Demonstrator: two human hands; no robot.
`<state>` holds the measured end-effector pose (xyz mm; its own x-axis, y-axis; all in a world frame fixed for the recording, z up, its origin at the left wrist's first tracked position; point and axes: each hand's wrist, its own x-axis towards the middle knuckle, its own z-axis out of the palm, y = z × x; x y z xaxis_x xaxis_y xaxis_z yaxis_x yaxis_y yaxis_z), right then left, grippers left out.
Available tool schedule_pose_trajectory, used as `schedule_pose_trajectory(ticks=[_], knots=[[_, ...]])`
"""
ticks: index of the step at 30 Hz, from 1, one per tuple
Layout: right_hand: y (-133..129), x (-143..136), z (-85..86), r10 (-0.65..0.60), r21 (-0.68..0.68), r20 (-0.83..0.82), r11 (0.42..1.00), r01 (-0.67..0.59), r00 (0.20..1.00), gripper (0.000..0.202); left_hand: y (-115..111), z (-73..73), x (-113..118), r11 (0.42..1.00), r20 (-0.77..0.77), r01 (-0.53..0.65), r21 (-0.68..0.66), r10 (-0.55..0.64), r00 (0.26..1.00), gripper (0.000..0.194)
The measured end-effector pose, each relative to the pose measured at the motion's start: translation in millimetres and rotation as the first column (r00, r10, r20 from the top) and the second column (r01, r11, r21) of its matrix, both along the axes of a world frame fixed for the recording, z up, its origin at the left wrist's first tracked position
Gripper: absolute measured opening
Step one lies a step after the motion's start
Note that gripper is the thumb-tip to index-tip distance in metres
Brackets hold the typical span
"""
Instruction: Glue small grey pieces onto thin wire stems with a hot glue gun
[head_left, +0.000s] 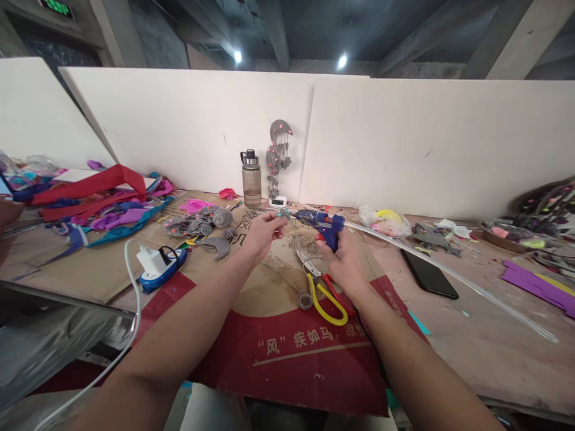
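My right hand [345, 256] is wrapped round the grip of a blue hot glue gun [324, 225], whose nozzle points left. A long clear glue stick [431, 263] sticks out of its back and slants down to the right. Pinched in the fingertips of my left hand [265, 234] is a small teal piece [284, 212], close to the nozzle; I cannot tell whether they touch. Below the hands lie yellow-handled scissors [330, 302] and a small roll of grey cord [305, 299] on a red and brown cardboard sheet [287, 371].
A water bottle [251, 182] and a grey moon hanging ornament [279, 149] stand by the white panel [188, 131]. At left are a blue power strip [162, 270] and felt strips [90, 194]. A black phone [429, 274] lies at right. Part of another person's hand [9, 212] shows far left.
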<state>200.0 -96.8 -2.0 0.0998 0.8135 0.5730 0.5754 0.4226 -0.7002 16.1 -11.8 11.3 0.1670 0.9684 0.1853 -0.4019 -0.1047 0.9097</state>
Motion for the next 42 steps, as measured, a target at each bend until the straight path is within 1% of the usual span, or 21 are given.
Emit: schedule_pose_trajectory(ticks=[8, 13, 17, 29, 34, 37, 42], knots=[[-4.3, -3.0, 4.2, -0.050, -0.048, 0.048, 0.997, 0.052, 0.998, 0.044, 1.4, -2.0, 0.7, 0.999, -0.038, -0.015, 0.038, 0.016, 0.999, 0.032], [-4.0, -3.6, 3.1, -0.036, 0.000, 0.056, 0.999, 0.036, 0.998, 0.037, -0.1, -0.6, 1.0, 0.999, -0.052, -0.035, 0.039, 0.037, 0.998, 0.029], [-4.8, -4.5, 2.8, -0.045, 0.018, 0.070, 0.999, 0.044, 0.996, 0.033, 0.0, -0.2, 1.3, 0.998, -0.040, -0.038, 0.043, 0.040, 0.998, 0.030], [-5.6, -5.7, 4.2, -0.072, 0.005, 0.088, 0.997, 0.072, 0.994, 0.034, -0.9, 0.3, 1.3, 0.998, -0.023, -0.030, 0.048, 0.031, 0.999, 0.027], [-6.7, -6.7, 5.2, -0.065, 0.003, 0.095, 0.998, 0.065, 0.993, 0.034, -1.7, 0.5, 1.9, 0.998, -0.025, -0.028, 0.050, 0.029, 0.999, 0.028], [-6.7, -6.4, 4.6, -0.085, 0.005, 0.101, 0.996, 0.085, 0.991, 0.036, -1.4, 0.2, 1.9, 0.998, -0.020, -0.026, 0.053, 0.027, 0.999, 0.028], [-6.4, -5.8, 3.5, -0.092, -0.002, 0.090, 0.996, 0.093, 0.992, 0.038, -1.3, 1.0, 1.9, 0.999, 0.005, -0.013, 0.032, 0.013, 1.000, 0.029]])
